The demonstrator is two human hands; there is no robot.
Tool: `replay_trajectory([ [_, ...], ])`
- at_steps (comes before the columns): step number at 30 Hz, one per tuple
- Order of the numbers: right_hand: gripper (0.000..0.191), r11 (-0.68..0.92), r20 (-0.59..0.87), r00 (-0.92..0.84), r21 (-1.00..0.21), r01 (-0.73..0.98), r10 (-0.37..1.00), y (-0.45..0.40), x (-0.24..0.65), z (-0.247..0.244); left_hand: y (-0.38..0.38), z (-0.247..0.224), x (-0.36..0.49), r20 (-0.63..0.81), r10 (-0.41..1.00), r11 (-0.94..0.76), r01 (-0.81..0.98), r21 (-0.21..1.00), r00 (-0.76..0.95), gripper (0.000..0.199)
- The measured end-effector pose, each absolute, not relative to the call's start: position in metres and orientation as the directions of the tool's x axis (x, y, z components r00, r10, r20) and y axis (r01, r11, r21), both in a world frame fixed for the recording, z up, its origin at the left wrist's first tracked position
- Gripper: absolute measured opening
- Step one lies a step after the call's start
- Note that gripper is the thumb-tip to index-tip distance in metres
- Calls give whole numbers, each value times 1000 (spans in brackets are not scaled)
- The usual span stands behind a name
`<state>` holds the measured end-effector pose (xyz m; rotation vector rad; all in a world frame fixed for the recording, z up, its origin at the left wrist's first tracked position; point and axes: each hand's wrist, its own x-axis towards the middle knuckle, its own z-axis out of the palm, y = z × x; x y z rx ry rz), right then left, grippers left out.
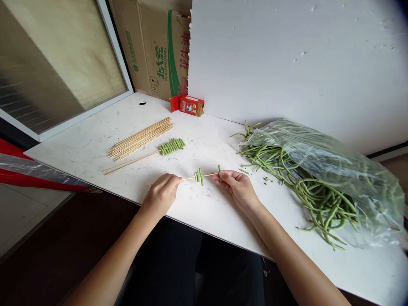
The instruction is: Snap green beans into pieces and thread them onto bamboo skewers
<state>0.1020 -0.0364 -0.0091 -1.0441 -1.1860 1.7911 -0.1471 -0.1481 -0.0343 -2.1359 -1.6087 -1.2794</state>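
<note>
My left hand (pixel 162 192) is closed in a pinch around a thin wooden skewer (pixel 208 174), which points to the right above the tabletop. Several short green bean pieces (pixel 198 176) are threaded crosswise near the skewer's middle. At the skewer's right end, my right hand (pixel 237 187) pinches another green bean piece (pixel 219 169), held roughly upright; whether the tip has gone through it I cannot tell. Behind my left hand lies a filled skewer of bean pieces (pixel 172 146), packed side by side. A bundle of bare skewers (pixel 140 139) rests beyond it.
Long green beans (pixel 325 199) spill from a clear plastic bag (pixel 347 165) at the right. Small bean scraps (pixel 267 180) lie near my right hand. A red box (pixel 191 105) stands at the back by a large cardboard carton (pixel 156 55). The white table's (pixel 223 229) front edge runs below my hands.
</note>
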Motion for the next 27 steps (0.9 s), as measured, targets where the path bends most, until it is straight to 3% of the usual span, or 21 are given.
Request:
replay_trajectory([
  [7,30,-289,-194,-480,-948,-132,856,-43,96,-11,-149,-34,-145,708,704,-408,851,332,61,28],
  [14,30,-312,-238,-477,-947,-82,846,-49,89,-11,-150,-34,-144,689,717,-444,834,327,111,27],
  [21,28,-386,-279,-481,-912,-139,831,-51,89,-3,-150,-37,-143,695,708,-454,833,318,121,25],
  [27,31,-339,-257,-462,-936,-101,849,-51,88,-9,-151,-36,-142,700,703,-453,836,309,123,24],
])
